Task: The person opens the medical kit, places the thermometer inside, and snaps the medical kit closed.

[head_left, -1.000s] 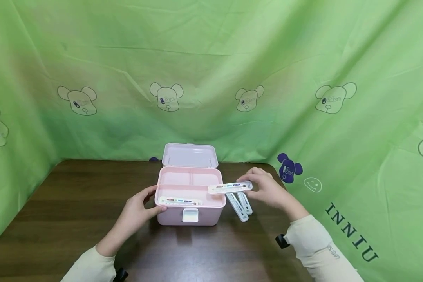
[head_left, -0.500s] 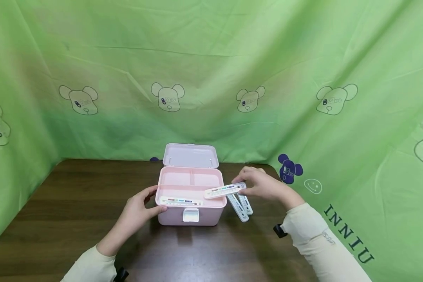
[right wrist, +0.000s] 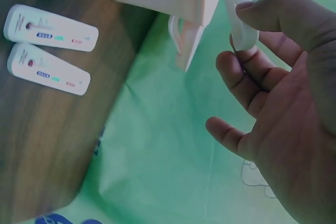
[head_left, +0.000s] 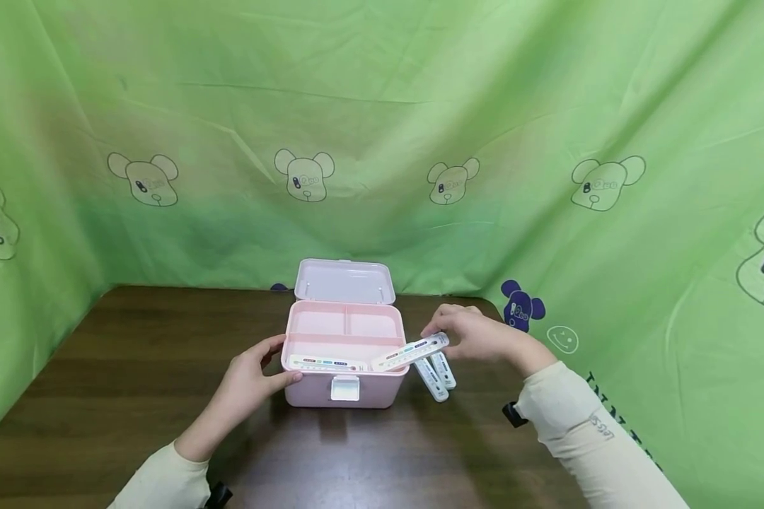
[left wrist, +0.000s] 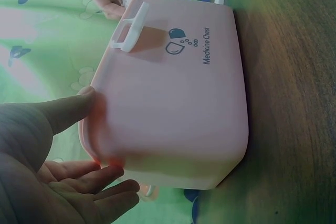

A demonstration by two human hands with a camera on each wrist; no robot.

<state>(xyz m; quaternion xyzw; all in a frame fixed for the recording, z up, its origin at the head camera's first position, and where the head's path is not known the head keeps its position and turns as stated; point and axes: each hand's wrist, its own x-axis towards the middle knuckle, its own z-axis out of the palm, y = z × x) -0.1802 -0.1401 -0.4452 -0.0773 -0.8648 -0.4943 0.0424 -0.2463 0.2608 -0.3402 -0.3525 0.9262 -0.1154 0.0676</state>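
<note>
A pink medicine box (head_left: 377, 393) stands with its lid (head_left: 344, 281) raised; "Medicine Chest" is printed on its front in the left wrist view. My left hand (head_left: 245, 378) holds its front left corner, thumb on the front rim and fingers along the side. My right hand (head_left: 474, 336) pinches one end of a flat white thermometer case (head_left: 414, 350) between thumb and fingers. That case slants over the right rim, its far end low in the front compartment. A similar case (head_left: 325, 363) lies in that compartment at the left.
Two more white cases lie side by side on the brown wooden table (head_left: 134, 367), right of the box: one case (right wrist: 52, 27) almost touches the other case (right wrist: 50, 69). A green printed cloth (head_left: 382, 141) hangs behind and at both sides.
My right hand has shifted a little left. The case it pinches has tilted, with its far end lowered toward the compartment's front. The left hand keeps its place on the box.
</note>
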